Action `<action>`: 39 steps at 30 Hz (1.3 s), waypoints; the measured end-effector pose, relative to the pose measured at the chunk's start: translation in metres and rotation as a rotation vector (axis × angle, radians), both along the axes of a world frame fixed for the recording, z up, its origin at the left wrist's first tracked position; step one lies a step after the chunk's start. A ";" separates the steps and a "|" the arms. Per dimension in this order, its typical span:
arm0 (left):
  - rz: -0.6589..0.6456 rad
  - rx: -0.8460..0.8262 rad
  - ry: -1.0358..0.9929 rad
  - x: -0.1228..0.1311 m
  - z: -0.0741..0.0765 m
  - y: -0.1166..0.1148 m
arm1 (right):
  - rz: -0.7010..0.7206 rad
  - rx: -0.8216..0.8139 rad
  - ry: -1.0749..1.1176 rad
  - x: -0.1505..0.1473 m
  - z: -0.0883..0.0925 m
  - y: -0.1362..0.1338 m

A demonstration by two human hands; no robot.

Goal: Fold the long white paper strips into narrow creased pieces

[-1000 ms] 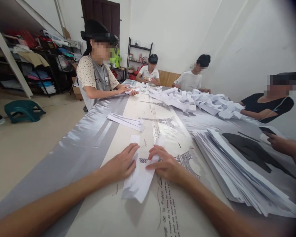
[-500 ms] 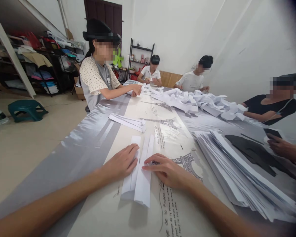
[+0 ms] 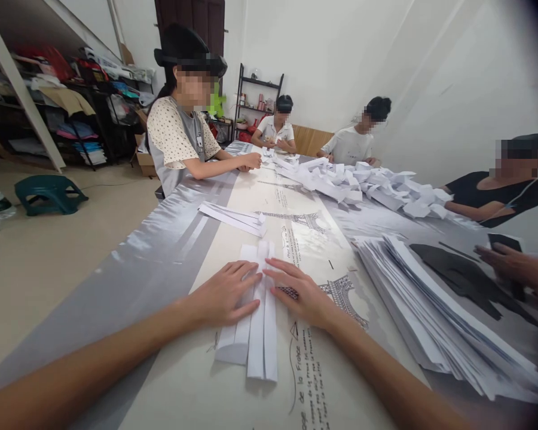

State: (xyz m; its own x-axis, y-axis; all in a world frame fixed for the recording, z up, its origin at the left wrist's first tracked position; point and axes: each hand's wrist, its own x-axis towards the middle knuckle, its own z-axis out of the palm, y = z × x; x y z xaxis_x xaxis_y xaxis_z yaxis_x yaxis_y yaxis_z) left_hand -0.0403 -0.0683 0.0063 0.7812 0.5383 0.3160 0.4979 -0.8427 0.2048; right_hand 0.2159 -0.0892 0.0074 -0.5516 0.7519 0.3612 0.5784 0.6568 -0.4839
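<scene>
A folded strip of white paper (image 3: 262, 340) lies lengthwise in front of me on the printed tablecloth. Its long folds run away from me, and another folded paper strip (image 3: 233, 346) lies against its left side. My left hand (image 3: 226, 292) rests across the left strip, fingers stretched, their tips reaching the middle one. From the other side my right hand (image 3: 302, 289) touches the right edge of the folded strip with its fingers spread. Both hands lie on the paper without gripping it. Farther off, several narrow folded paper strips (image 3: 233, 218) lie fanned together.
A stack of white paper sheets (image 3: 430, 316) lies to my right. Beyond it spreads a heap of folded paper pieces (image 3: 363, 182). Co-workers sit around the table, one person (image 3: 183, 131) at the left. A green stool (image 3: 49, 194) stands on the floor.
My hands have come closer together and slid slightly away from me over the paper. The middle strip has turned straighter, and its folded flaps now lie side by side.
</scene>
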 end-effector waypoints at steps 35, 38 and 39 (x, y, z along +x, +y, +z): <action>0.081 -0.065 0.034 0.011 0.001 0.013 | -0.095 0.071 -0.175 -0.014 -0.008 0.003; 0.115 -0.041 0.053 0.013 0.001 0.017 | -0.085 0.066 -0.177 -0.014 -0.007 0.003; 0.119 -0.031 0.063 0.014 0.000 0.018 | -0.084 0.064 -0.180 -0.014 -0.007 0.003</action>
State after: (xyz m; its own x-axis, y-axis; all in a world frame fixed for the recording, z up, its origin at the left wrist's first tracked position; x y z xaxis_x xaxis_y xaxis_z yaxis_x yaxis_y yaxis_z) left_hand -0.0267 -0.0504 0.0064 0.7293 0.6368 0.2503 0.6064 -0.7709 0.1949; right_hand 0.2016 -0.0864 -0.0001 -0.5477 0.7766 0.3113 0.7059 0.6286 -0.3264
